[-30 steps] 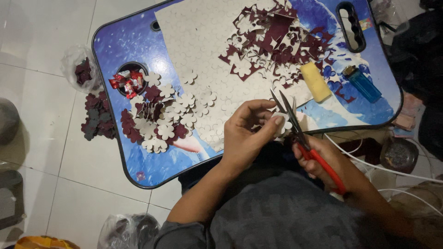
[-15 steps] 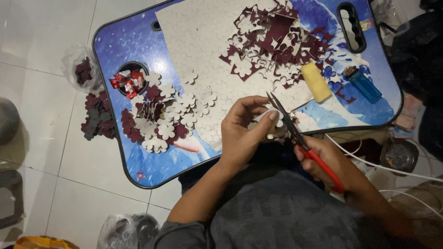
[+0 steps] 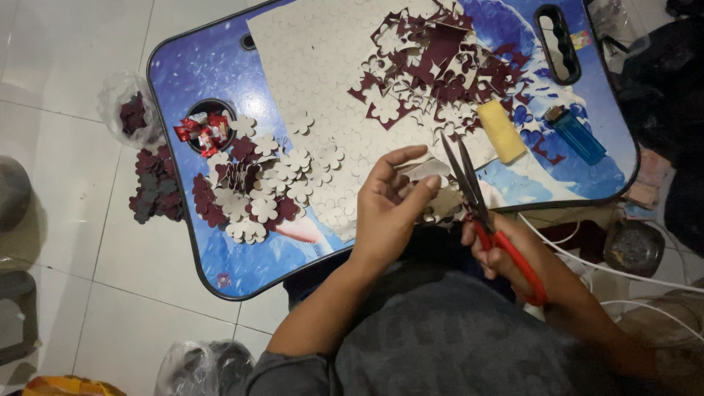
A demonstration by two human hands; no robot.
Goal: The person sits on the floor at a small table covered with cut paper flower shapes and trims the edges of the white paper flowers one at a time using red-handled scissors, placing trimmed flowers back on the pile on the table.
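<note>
The left hand (image 3: 389,209) holds a small pale cutout (image 3: 427,170) over the near edge of the table (image 3: 220,257). Its thumb and fingers are closed on the piece, with the thumb lying on top. The right hand (image 3: 513,257) grips the red handles of the scissors (image 3: 477,202). The blades point away from the person, they are slightly apart, and their tips are just beside the cutout. I cannot tell if a blade touches it.

On the table lies a large pale sheet (image 3: 323,66) with flower shapes. On its far right part there is a heap of dark red scraps (image 3: 440,62). Left of the left hand is a pile of flower pieces (image 3: 257,191), pale and dark red together. A round hole in the table holds red wrappers (image 3: 202,130). Near the scissors, on the right, lie a yellow block (image 3: 501,130) and a blue lighter (image 3: 577,136), close to each other. On the floor at the left are more dark red flowers (image 3: 154,187) and a clear bag (image 3: 125,110) with some inside.
</note>
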